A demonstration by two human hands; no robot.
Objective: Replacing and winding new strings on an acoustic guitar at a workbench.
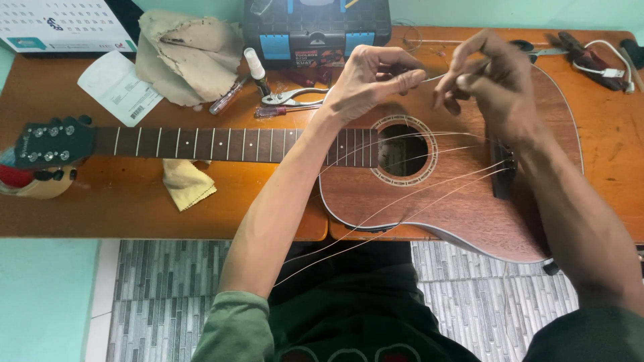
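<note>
A thin guitar string (435, 78) is pinched between the left hand (365, 80) and right hand (493, 84), its slack end barely discernible above the acoustic guitar (443, 194).

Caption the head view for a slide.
Both hands, left hand and right hand, pinch a guitar string above an acoustic guitar.

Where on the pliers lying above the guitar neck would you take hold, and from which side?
Grip the pliers by the two handles, coming from above on the side toward the left hand. They lie flat on the table, jaws pointing left toward the small bottle, so the handle end looks the freer one.
</note>
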